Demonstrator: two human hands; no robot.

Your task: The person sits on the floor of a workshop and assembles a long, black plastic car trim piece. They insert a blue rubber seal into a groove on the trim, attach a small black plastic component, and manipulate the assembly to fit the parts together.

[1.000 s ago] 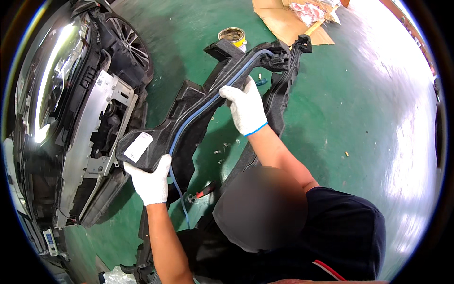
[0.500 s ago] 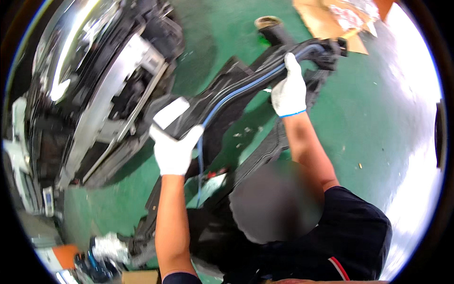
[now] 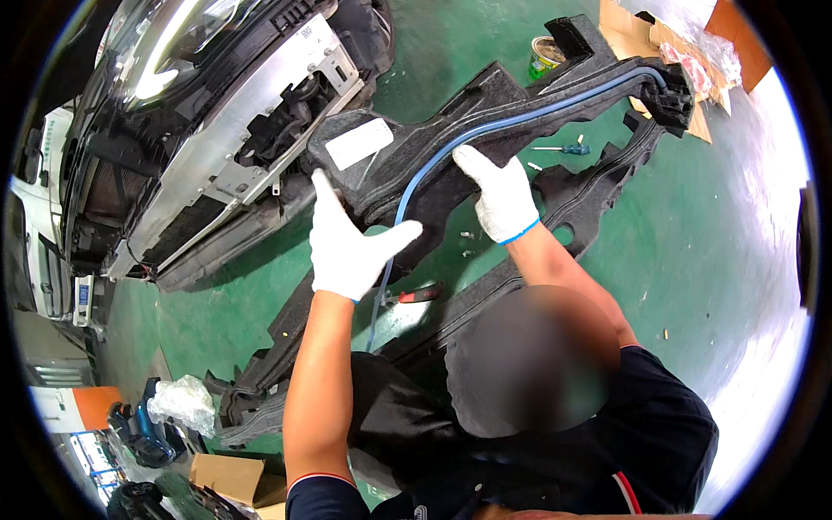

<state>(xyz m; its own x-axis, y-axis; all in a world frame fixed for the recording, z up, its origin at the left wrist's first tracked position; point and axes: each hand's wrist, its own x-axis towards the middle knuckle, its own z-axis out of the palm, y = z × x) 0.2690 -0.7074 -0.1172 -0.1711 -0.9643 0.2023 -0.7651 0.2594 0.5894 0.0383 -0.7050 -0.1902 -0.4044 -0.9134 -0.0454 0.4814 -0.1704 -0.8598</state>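
A long black foam bumper piece (image 3: 511, 95) stretches diagonally in front of me, with a white label (image 3: 359, 145) on its left end. A thin blue hose (image 3: 485, 127) runs along its face and hangs off below the left end. My left hand (image 3: 355, 251), in a white glove, holds that end, its thumb spread out beside the hose. Also gloved, my right hand (image 3: 503, 192) grips the lower edge near the middle, thumb on top next to the hose and fingers hidden beneath. A second black strip (image 3: 563, 208) lies underneath, nearer to me.
A car front with its bumper off (image 3: 243, 147) stands at the left. On the green floor are a screwdriver (image 3: 572, 149), a red-handled tool (image 3: 420, 293) and a tin can (image 3: 544, 57). Cardboard (image 3: 624, 30) lies far right; a cardboard box (image 3: 230, 475) and clear plastic (image 3: 182, 403) are lower left.
My right hand has moved left along the foam piece, from near its far end to the middle. The piece and my left hand now appear farther right in view.
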